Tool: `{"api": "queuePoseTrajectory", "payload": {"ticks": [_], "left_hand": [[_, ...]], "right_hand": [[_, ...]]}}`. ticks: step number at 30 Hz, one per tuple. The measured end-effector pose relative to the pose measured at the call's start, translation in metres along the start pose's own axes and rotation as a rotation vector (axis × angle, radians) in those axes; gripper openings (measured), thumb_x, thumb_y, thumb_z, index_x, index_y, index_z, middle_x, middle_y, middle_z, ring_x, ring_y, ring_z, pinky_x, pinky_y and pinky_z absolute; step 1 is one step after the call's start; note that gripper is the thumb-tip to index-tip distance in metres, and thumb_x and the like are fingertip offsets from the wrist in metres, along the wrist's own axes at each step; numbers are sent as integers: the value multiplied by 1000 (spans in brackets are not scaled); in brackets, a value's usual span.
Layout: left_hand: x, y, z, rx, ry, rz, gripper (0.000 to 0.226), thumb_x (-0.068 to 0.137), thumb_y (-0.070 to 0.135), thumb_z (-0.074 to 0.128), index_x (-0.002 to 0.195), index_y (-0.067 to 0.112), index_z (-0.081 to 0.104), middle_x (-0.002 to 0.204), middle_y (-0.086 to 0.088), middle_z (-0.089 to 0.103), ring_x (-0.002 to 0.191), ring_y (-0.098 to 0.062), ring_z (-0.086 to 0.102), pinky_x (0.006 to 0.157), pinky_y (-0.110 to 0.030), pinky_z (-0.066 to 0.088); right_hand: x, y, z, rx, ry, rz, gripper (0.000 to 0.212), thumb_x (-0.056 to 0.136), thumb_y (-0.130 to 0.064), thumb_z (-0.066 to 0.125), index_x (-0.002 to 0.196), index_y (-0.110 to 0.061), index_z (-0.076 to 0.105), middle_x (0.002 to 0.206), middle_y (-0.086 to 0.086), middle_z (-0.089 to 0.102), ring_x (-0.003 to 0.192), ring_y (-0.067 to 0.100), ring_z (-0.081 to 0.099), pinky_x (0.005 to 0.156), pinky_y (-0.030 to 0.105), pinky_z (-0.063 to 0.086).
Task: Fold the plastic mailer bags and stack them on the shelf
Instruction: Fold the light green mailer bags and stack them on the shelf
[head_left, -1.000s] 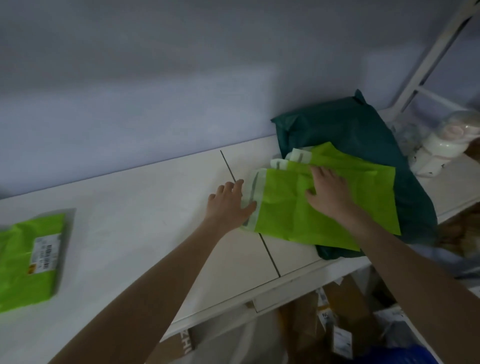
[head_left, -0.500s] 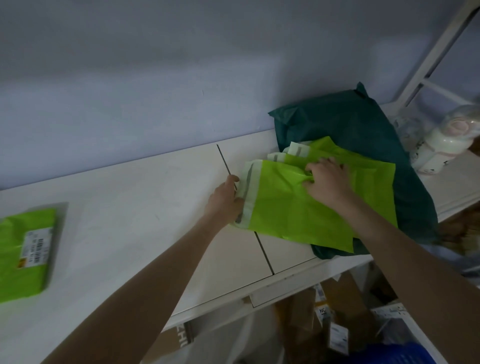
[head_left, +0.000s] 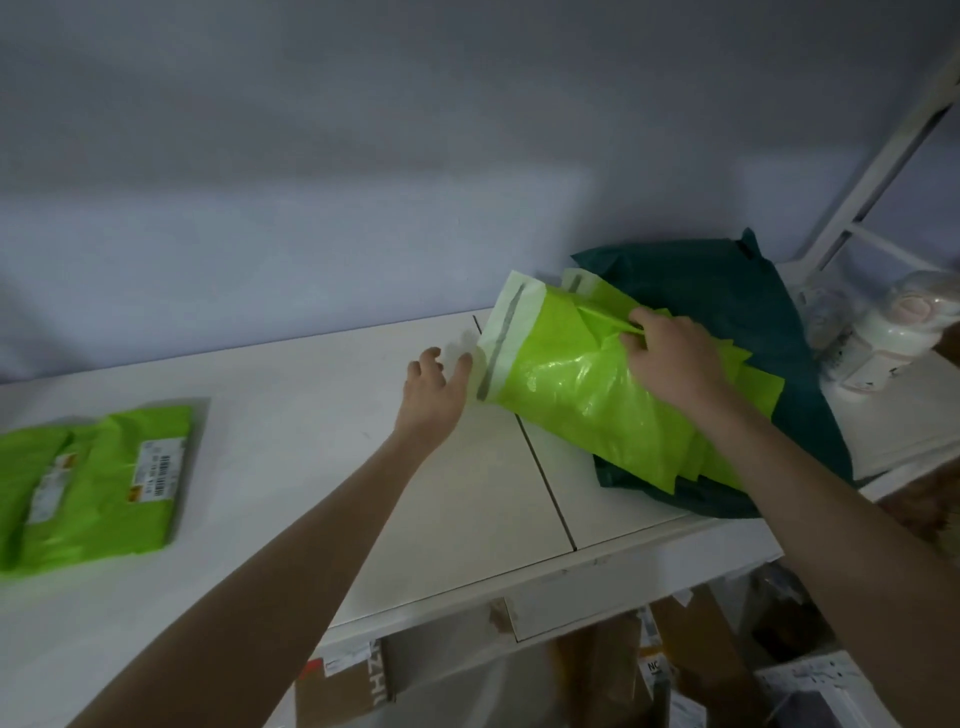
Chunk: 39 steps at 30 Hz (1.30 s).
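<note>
From the head camera, your right hand (head_left: 675, 358) sits on top of the lime-green mailer bag (head_left: 576, 395), fingers curled and pinching a ridge of its plastic near the bag's upper edge. The bag's near end tilts up off the white shelf (head_left: 291, 431) under that pinch. Your left hand (head_left: 434, 392) is just left of it, palm down and fingers spread, fingertips at the bag's pale flap end; whether they touch the flap, I cannot tell. It grips nothing.

The bag itself: glossy, crinkled, bright lime with light glinting off the creases. Its left end is a whitish flap with a grey adhesive strip (head_left: 501, 345) running along it. Under it lie more lime-green bags (head_left: 748, 364), their corners fanning out to the right and lower edge, and a second pale flap peeks out behind the top one. That whole pile rests on a dark teal bag (head_left: 727, 291) spread over the right part of the shelf, against the wall.

Far to the left, well apart from both hands, a folded green mailer (head_left: 93, 478) lies flat on the shelf with a white barcode label (head_left: 156, 470) facing up. At the right edge stands a white wrapped object (head_left: 893, 338), blurred. Cardboard boxes (head_left: 348, 680) sit below the shelf.
</note>
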<state>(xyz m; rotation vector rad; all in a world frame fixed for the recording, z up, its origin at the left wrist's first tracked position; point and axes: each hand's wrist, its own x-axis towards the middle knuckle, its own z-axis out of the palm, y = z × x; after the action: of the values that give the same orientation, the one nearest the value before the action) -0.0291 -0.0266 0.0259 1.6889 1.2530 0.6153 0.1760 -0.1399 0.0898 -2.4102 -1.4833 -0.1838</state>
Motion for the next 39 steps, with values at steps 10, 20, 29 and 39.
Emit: {"api": "queuePoseTrajectory", "payload": {"ticks": [10, 20, 29, 39], "left_hand": [[-50, 40, 23, -246, -374, -80, 43, 94, 49, 42, 105, 12, 59, 98, -5, 67, 81, -19, 63, 74, -29, 48], [-52, 65, 28, -255, -348, -120, 43, 92, 48, 45, 112, 10, 54, 100, -4, 64, 75, -28, 71, 72, -40, 59], [-48, 58, 22, -155, -213, -52, 27, 91, 28, 49, 99, 9, 65, 101, -10, 67, 91, -24, 63, 61, -30, 56], [-26, 40, 15, 36, 44, 43, 22, 91, 21, 51, 110, 12, 59, 94, -10, 65, 89, -29, 60, 75, -30, 47]], "right_hand": [[-17, -38, -10, 9, -66, -67, 29, 85, -25, 61, 111, -13, 59, 92, 8, 65, 87, 30, 60, 62, 29, 38], [-33, -50, -22, 464, -211, -29, 19, 92, -12, 48, 104, -13, 63, 91, 6, 70, 70, 21, 67, 66, 34, 51], [1, -24, -11, -46, -119, -85, 65, 85, -39, 62, 139, -15, 35, 137, 10, 49, 125, 30, 44, 101, 44, 35], [3, -19, 9, 7, -48, -113, 30, 93, -34, 53, 96, -6, 62, 93, 14, 65, 88, 33, 60, 63, 34, 41]]}}
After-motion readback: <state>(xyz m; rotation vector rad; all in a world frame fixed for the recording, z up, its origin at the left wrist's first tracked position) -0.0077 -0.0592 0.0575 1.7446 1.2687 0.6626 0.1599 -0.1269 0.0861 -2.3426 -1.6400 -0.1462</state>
